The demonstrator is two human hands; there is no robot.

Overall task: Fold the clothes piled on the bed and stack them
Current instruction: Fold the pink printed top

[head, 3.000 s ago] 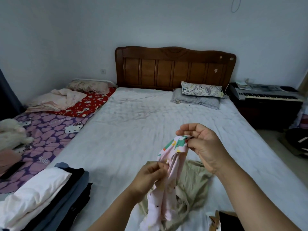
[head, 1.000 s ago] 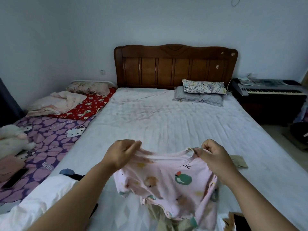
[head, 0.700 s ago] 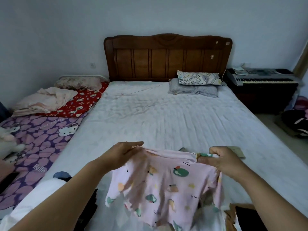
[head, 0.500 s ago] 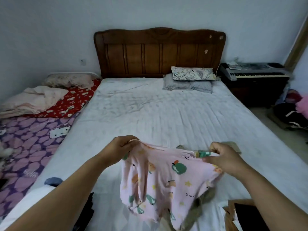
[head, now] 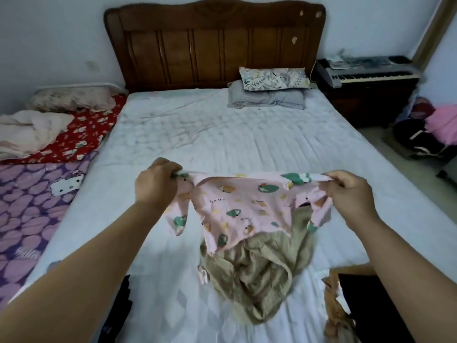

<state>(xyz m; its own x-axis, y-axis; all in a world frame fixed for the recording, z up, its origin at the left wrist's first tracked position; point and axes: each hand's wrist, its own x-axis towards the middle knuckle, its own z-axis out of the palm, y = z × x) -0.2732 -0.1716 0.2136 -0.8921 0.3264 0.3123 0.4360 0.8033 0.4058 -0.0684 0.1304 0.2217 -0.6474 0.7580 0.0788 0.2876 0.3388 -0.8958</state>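
My left hand (head: 158, 183) and right hand (head: 351, 194) pinch the pink printed top (head: 244, 206) stretched above the bed (head: 222, 134); a crumpled beige garment (head: 257, 276) lies beneath, dark clothes (head: 118, 313) at left.

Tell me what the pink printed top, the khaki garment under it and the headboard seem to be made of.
Pink printed top: thin, soft knit, probably cotton jersey; it sags limply between the hands, matte.
Khaki garment: light woven or finely ribbed cloth, crumpled in fine creases; fibre unclear.
Headboard: varnished brown wood, panelled, with a slight sheen.
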